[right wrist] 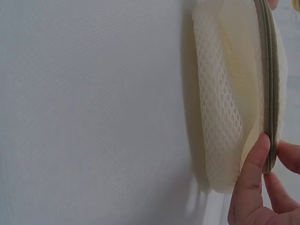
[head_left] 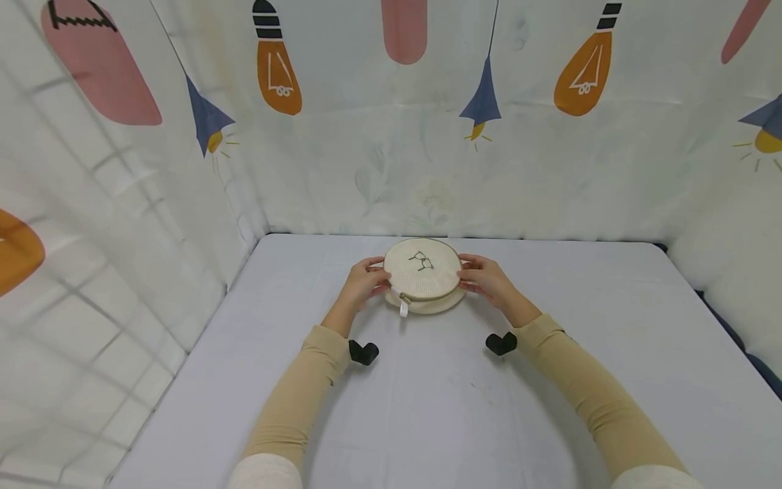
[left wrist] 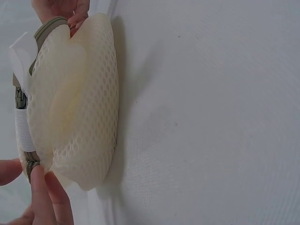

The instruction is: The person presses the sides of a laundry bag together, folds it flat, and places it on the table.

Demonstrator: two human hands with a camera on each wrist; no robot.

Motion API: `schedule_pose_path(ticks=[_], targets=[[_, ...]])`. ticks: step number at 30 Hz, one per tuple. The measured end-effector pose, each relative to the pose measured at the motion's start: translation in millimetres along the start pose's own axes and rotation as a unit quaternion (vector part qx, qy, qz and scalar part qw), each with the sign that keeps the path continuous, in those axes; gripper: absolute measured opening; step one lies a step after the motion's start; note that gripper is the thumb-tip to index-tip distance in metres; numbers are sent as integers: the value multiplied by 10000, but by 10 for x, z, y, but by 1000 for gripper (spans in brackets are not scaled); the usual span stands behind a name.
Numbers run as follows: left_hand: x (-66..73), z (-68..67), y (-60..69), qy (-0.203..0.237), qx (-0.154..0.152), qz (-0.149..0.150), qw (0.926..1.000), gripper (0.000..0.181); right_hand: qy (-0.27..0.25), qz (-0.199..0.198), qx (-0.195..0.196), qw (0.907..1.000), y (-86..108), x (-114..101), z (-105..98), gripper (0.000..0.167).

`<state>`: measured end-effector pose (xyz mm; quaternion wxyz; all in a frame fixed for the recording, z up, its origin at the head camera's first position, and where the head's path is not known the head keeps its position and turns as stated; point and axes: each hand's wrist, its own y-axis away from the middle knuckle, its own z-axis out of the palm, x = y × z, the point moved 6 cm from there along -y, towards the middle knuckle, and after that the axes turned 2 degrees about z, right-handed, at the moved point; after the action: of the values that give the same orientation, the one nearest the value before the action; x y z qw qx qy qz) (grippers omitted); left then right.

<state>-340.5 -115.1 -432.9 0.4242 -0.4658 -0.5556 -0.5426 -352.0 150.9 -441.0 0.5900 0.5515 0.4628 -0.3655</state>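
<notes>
Zip mesh wash-bag (head_left: 423, 274); L hand (head_left: 363, 282) pinching, 9 o'clk; R hand (head_left: 487, 279) ditto, 3 o'clk. Prob. positioning; next wants even grip.

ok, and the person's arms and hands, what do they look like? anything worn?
Left sleeve and right sleeve: tan, wrinkled, reaching the wrists, with white fabric farther up each arm. A small black, roughly heart-shaped piece sits at each cuff. Left hand and right hand are ungloved. No cables visible on either arm.
</notes>
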Motion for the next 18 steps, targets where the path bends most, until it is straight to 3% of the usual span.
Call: schedule_pose_path(ticks=[10, 18], targets=[[-38, 5, -17, 8, -25, 17, 10000, 55, 30, -54, -103, 9999, -45, 31, -2, 60], [-81, 8, -45, -114, -36, 1, 9999, 55, 428, 60, -227, 9988, -86, 47, -3, 62]])
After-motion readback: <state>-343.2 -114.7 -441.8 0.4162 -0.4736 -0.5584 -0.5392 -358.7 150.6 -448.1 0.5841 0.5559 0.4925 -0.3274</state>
